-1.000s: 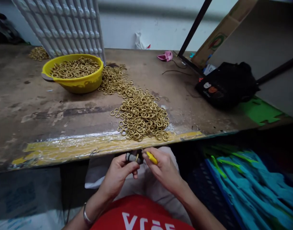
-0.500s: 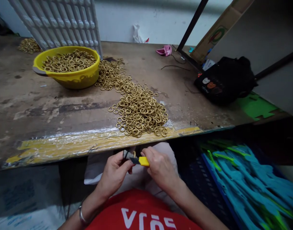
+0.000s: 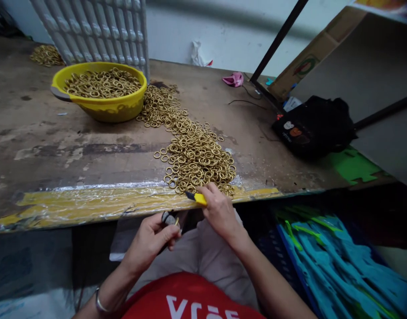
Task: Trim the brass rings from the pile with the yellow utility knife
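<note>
My left hand [image 3: 150,241] sits below the table edge, fingers pinched around a small dark grey cylinder [image 3: 168,218] with a brass ring on it. My right hand [image 3: 217,208] has come up to the taped table edge, closed on a small yellow-handled tool [image 3: 197,197] whose dark tip points left. It rests at the near rim of a big pile of brass rings [image 3: 197,157] spread on the worn wooden table [image 3: 57,146]. A yellow basin [image 3: 100,95] at the back left is full of the same rings.
A white lattice crate [image 3: 100,26] leans behind the basin, with another ring heap [image 3: 45,55] at the far left. A black bag [image 3: 315,126] and a cardboard panel [image 3: 306,62] stand at the right. Blue and green parts [image 3: 333,257] lie below.
My right hand lifted away from the left hand and moved up to the table edge by the ring pile, carrying the yellow tool. The left hand stayed low with the dark cylinder.
</note>
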The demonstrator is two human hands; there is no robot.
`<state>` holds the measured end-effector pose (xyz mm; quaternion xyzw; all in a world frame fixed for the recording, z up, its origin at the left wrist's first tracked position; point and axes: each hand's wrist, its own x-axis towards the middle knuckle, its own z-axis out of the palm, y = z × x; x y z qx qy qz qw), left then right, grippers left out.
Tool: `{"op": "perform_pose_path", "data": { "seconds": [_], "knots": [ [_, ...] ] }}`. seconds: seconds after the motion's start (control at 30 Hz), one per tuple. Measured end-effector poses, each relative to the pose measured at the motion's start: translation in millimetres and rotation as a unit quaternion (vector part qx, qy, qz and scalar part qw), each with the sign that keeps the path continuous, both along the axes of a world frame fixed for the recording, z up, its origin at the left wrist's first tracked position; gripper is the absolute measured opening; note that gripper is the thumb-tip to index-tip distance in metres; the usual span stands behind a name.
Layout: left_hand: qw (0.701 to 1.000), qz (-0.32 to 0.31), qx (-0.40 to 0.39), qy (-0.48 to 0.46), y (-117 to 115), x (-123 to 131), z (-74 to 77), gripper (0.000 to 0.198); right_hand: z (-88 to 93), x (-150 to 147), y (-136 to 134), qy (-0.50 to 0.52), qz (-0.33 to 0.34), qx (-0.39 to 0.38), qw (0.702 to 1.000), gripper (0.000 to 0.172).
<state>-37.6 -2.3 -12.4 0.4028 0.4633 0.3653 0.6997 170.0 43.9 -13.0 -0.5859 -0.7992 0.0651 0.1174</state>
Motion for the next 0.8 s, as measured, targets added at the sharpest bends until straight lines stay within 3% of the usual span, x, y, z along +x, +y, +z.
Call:
{"op": "perform_pose_path", "data": {
  "seconds": [0.13, 0.27, 0.37, 0.47, 0.53, 0.63, 0.7, 0.8],
  "knots": [
    [0.992, 0.03, -0.059, -0.105, 6.5, 0.7, -12.1, 0.028, -7.2, -8.9, 9.6, -0.062, 0.033, -0.015, 0.997, 0.037],
    [0.973, 0.014, -0.111, -0.2, 10.8, 0.9, -17.8, 0.024, -9.3, -9.1, 18.8, -0.075, 0.034, -0.023, 0.996, 0.032],
    [0.973, 0.017, -0.125, -0.193, 16.3, 3.2, -20.8, 0.025, -4.8, -6.9, 25.9, 0.001, 0.018, -0.018, 1.0, 0.024],
    [0.99, 0.037, -0.094, -0.102, 22.6, 7.0, -15.5, 0.029, 3.4, -6.3, 34.0, 0.17, -0.032, -0.031, 0.984, 0.009],
    [0.997, 0.057, -0.042, -0.022, 25.8, 9.0, -7.6, 0.025, 9.3, -7.6, 38.0, 0.31, -0.069, -0.106, 0.942, 0.024],
    [0.991, 0.085, 0.065, 0.083, 27.0, 10.3, 2.7, 0.017, 16.8, -11.7, 38.1, 0.478, -0.088, -0.295, 0.823, 0.036],
    [0.977, 0.088, 0.136, 0.139, 25.5, 10.2, 4.5, 0.015, 20.4, -15.4, 33.9, 0.541, -0.098, -0.377, 0.746, 0.039],
    [0.954, 0.07, 0.213, 0.2, 20.9, 9.8, 0.8, 0.015, 23.1, -21.2, 24.7, 0.59, -0.116, -0.433, 0.672, 0.04]
  ]
}}
